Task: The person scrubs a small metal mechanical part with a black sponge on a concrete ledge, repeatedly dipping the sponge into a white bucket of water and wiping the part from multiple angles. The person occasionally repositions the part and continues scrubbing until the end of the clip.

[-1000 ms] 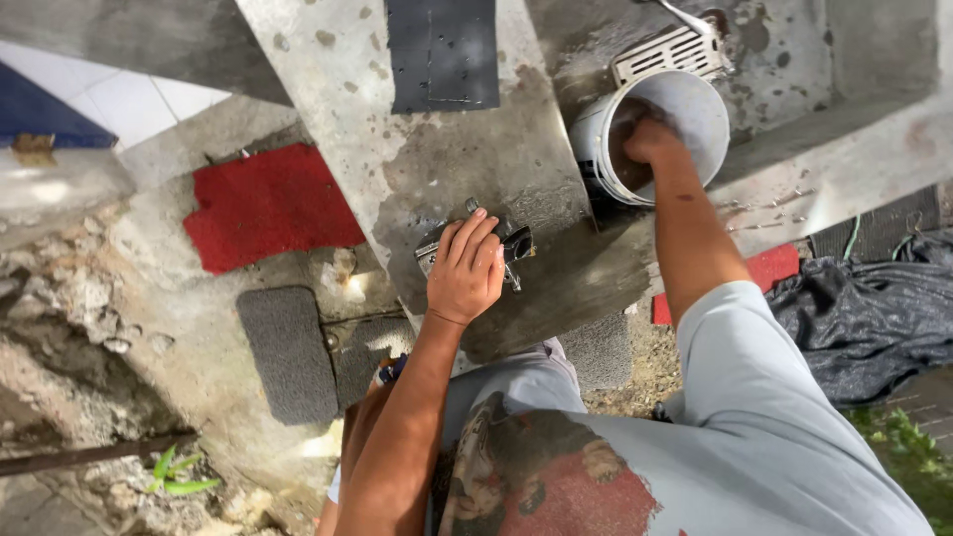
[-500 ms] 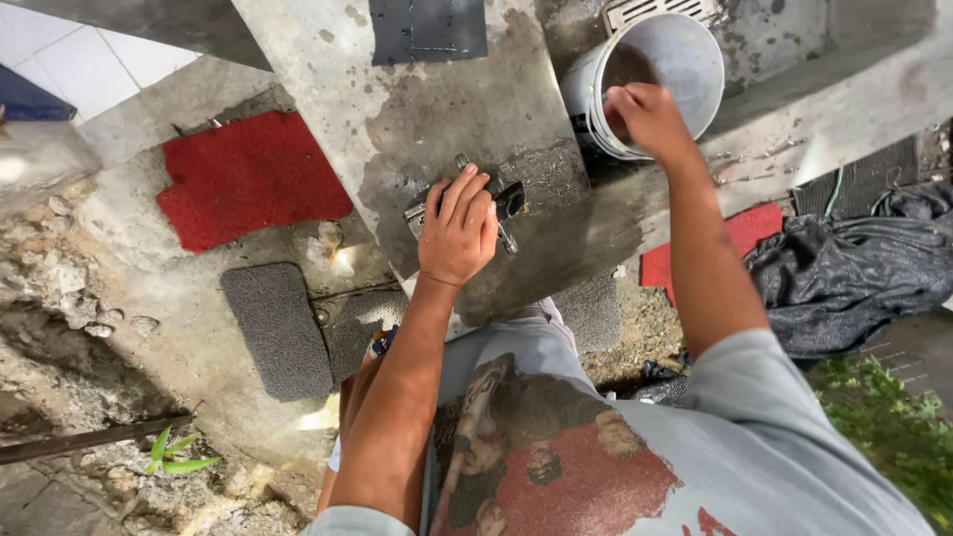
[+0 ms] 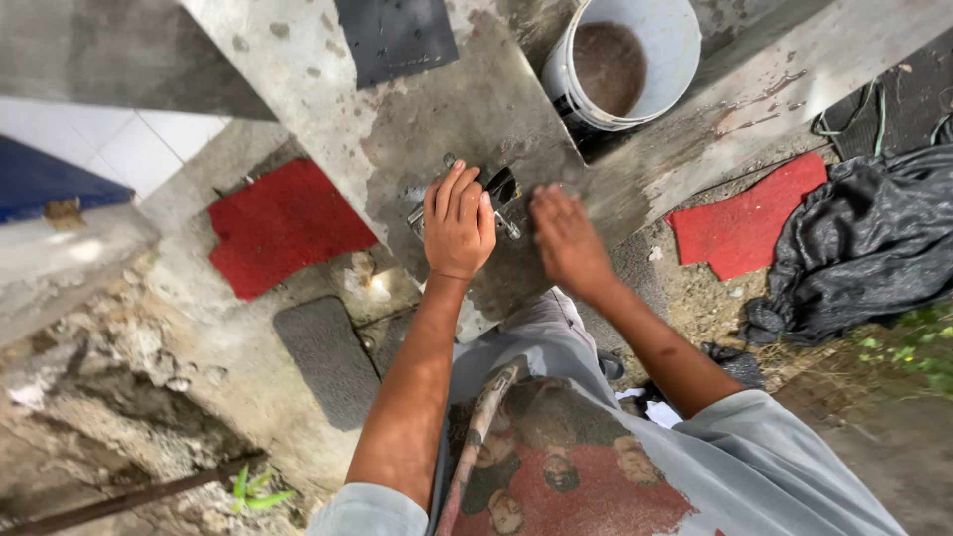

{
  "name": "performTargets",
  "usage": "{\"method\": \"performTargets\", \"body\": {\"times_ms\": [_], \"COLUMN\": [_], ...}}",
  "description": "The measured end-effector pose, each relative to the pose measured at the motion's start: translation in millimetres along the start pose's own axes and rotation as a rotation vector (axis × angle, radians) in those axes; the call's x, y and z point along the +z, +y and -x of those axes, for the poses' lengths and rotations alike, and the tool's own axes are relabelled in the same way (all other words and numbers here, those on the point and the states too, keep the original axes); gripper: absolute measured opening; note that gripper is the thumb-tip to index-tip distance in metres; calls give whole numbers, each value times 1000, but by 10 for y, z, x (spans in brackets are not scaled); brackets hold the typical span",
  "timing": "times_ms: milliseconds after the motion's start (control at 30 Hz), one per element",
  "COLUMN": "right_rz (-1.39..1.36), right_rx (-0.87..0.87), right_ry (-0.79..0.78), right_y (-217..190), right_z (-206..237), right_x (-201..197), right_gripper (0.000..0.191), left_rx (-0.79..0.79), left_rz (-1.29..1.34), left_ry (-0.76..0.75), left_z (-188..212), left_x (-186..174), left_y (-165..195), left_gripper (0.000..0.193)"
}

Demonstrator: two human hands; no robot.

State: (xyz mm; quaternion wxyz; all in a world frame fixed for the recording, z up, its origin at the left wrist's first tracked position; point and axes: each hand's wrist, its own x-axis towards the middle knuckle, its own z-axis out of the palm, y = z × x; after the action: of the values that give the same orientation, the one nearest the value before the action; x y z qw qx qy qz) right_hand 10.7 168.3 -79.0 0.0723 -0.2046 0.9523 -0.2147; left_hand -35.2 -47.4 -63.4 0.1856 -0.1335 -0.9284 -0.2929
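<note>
Now the left hand [image 3: 459, 223] presses flat on the small metal part [image 3: 504, 189], likely stiff and wet-slick, while the blurred right hand [image 3: 564, 238] hovers loosely spread beside it

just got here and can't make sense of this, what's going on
A person is bent over a wet concrete slab. The left hand presses down on a small dark metal part lying on the slab. The right hand is beside it, blurred, just off the part. A white bucket of murky water stands at the far edge of the slab. Red mats lie on the ground.
</note>
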Motion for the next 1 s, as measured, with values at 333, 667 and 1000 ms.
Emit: {"method": "performTargets", "body": {"times_ms": [333,667,1000], "right_rz": [190,78,221], "right_rx": [-340,-244,-149], "right_ry": [-471,-152,-103], "right_y": [40,363,716], "right_z": [-170,-344,-410], "right_x": [378,-60,-155], "right_gripper": [67,64,64], "left_rx": [18,-5,-13], "left_rz": [0,44,8], "left_ry": [1,23,32], "left_z": [-7,-68,-29], "left_x": [19,-63,-51], "left_y": [18,24,-19], "left_gripper": [10,12,12]}}
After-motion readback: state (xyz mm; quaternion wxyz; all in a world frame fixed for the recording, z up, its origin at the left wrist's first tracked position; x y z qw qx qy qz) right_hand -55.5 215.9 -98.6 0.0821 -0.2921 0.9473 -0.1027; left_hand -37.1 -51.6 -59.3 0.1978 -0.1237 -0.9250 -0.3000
